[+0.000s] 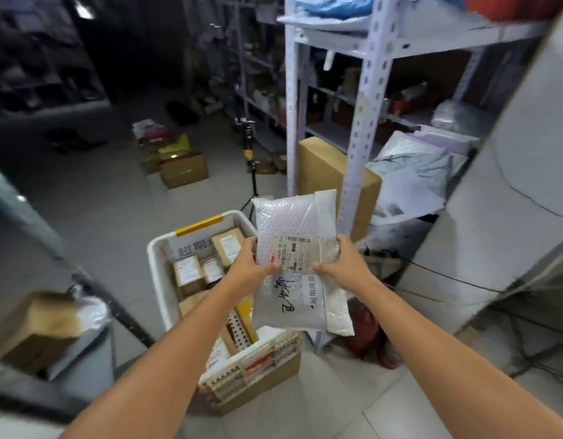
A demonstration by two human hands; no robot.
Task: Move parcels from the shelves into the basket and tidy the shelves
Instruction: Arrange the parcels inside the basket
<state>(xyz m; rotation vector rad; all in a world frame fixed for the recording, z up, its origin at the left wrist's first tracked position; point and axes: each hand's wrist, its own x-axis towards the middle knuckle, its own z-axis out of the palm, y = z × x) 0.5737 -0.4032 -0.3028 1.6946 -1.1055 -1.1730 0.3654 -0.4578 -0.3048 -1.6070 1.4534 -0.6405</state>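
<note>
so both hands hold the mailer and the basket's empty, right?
No, the basket isn't empty: the head view shows several small boxes in it. The rest holds: left hand and right hand both hold the mailer.

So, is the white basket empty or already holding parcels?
Partly full: several labelled cardboard boxes lie inside the white basket, with inner wall visible above them.

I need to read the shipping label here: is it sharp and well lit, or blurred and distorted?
In the head view the bubble mailer is lit and fairly sharp, but its label print is soft; the cardboard box at left is motion-smeared, the far room dim, the shelf upright slanted by the wide lens.
</note>
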